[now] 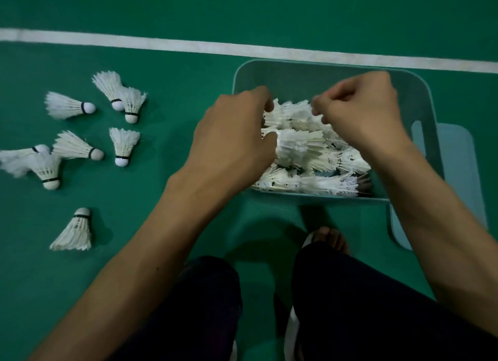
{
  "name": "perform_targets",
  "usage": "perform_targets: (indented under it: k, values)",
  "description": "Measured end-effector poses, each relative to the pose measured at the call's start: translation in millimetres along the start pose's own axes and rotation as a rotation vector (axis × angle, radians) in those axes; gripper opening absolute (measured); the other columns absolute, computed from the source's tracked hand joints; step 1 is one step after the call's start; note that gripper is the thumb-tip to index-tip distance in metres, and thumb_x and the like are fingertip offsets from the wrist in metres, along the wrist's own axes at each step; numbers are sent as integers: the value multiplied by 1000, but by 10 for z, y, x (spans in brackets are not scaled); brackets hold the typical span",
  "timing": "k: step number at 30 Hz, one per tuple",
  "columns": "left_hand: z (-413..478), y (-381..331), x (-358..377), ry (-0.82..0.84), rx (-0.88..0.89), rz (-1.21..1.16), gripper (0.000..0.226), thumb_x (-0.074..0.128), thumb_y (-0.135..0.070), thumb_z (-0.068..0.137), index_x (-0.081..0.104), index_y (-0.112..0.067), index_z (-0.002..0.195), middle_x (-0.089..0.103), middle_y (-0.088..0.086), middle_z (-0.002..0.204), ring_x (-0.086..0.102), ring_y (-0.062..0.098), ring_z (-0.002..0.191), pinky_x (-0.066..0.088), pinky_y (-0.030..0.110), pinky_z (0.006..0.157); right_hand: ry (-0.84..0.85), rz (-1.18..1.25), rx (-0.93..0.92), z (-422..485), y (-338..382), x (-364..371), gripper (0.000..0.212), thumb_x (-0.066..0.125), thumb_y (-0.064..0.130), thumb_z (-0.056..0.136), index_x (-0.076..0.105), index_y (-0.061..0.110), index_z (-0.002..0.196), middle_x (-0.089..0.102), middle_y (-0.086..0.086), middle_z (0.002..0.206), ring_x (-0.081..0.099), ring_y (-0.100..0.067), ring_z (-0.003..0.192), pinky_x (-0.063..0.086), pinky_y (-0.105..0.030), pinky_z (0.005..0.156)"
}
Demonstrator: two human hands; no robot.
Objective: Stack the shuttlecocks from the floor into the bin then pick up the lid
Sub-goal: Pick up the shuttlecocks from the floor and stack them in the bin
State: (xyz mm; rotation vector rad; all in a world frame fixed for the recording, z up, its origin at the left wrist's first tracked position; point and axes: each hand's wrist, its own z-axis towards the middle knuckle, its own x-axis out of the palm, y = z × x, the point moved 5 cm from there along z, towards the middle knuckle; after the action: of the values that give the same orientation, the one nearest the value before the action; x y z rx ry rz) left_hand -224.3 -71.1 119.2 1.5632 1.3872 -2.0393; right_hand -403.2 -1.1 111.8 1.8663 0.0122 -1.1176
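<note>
A translucent teal bin [296, 65] stands on the green floor, filled with rows of white shuttlecocks [304, 148]. Both my hands are over the bin. My left hand [237, 134] curls its fingers and thumb around the left end of a stacked row of shuttlecocks. My right hand [363, 110] has its fingers curled and pinches feathers at the top of the pile. Several loose shuttlecocks [67, 106] lie on the floor to the left, one of them [72, 231] nearest me. The teal lid [458, 161] lies flat on the floor against the bin's right side.
A white court line [188, 47] runs across the floor beyond the bin. My knees in dark trousers [350, 307] and a foot [331, 239] sit just in front of the bin.
</note>
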Motion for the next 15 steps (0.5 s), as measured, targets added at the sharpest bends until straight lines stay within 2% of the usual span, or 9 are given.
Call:
perform_targets:
  k: [2, 4, 7, 9, 12, 15]
  values:
    - [-83, 157, -164, -85, 0, -46, 26, 68, -32, 82, 65, -27, 108, 71, -9, 93, 67, 20, 79, 57, 41, 75, 28, 122, -89, -93, 346, 174, 9, 74, 25, 81, 74, 19, 87, 73, 5, 72, 69, -7, 66, 58, -29, 68]
    - [-222, 415, -304, -165, -67, -133, 21, 68, -33, 84, 67, -27, 103, 70, -10, 86, 66, 16, 74, 55, 37, 72, 99, 224, -143, -191, 663, 455, 31, 77, 30, 77, 66, 21, 105, 74, 4, 80, 70, -10, 67, 57, -31, 64]
    - [-537, 1126, -424, -222, -282, -138, 15, 71, -27, 84, 71, -23, 99, 69, -10, 80, 65, 14, 70, 52, 32, 71, 233, 235, -265, -460, 1099, 990, 45, 77, 36, 74, 58, 23, 113, 73, 6, 88, 65, -10, 69, 57, -36, 70]
    - [-831, 1780, -461, -231, -470, 13, 20, 72, -26, 82, 71, -18, 100, 71, -3, 87, 68, 25, 83, 54, 37, 77, 341, 207, -328, -679, 1286, 1373, 43, 76, 34, 76, 57, 24, 114, 71, 8, 89, 61, -8, 68, 56, -33, 70]
    - [-1331, 2649, -448, -139, -855, 239, 49, 79, -37, 80, 65, -9, 117, 67, 19, 118, 60, 43, 112, 52, 50, 91, 497, 132, -366, -915, 1367, 1899, 34, 71, 29, 83, 57, 24, 114, 70, 9, 91, 64, -11, 72, 54, -30, 71]
    - [-1755, 3075, -314, 38, -1150, 301, 90, 87, -55, 69, 47, -5, 133, 44, 24, 139, 42, 44, 129, 43, 59, 99, 586, -74, -373, -964, 1284, 2317, 28, 65, 25, 87, 61, 19, 113, 71, 2, 101, 66, -20, 90, 53, -34, 84]
